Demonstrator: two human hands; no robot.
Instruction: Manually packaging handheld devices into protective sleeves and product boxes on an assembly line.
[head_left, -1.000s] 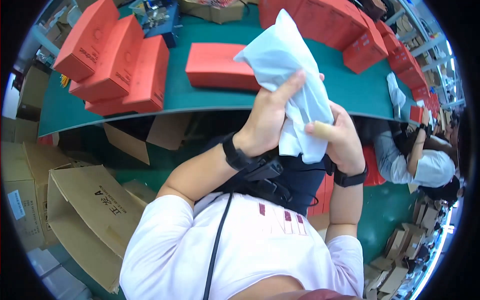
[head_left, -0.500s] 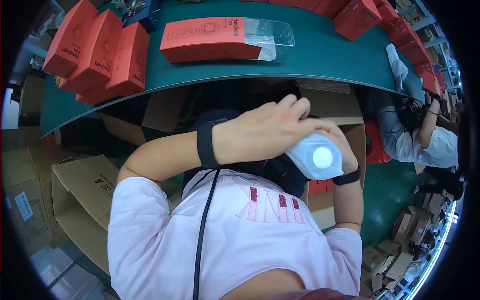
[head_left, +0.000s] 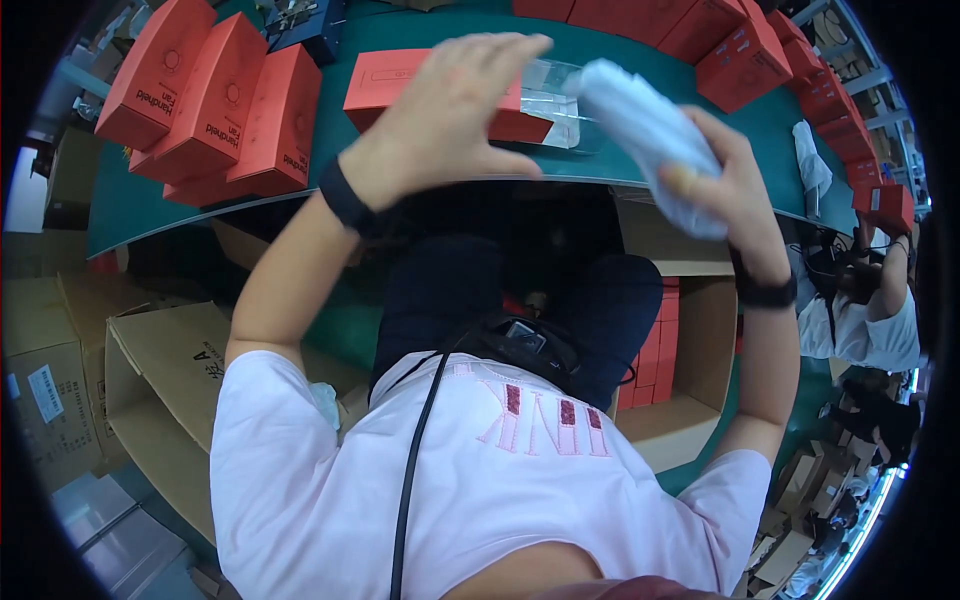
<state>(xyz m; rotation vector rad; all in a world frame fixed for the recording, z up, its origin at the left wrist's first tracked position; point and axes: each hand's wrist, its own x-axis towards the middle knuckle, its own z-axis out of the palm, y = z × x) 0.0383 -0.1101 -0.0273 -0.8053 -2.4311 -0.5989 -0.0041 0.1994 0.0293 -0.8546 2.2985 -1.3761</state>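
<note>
A white wrapped bundle (head_left: pixel 655 140) is gripped in the right hand (head_left: pixel 715 175), raised over the green bench (head_left: pixel 640 60). The left hand (head_left: pixel 450 110) is spread open, empty, above a red box (head_left: pixel 400 80) beside a clear plastic tray (head_left: pixel 560 85).

3 red boxes (head_left: pixel 215 105) stacked at desk (head_left: pixel 130 205) left, 1 red box (head_left: pixel 400 80) at centre, 1 clear tray (head_left: pixel 560 95) beside it, 1 white wrapped item (head_left: pixel 650 135), 2 open cartons (head_left: pixel 150 400), 1 co-worker (head_left: pixel 880 310) at right.
</note>
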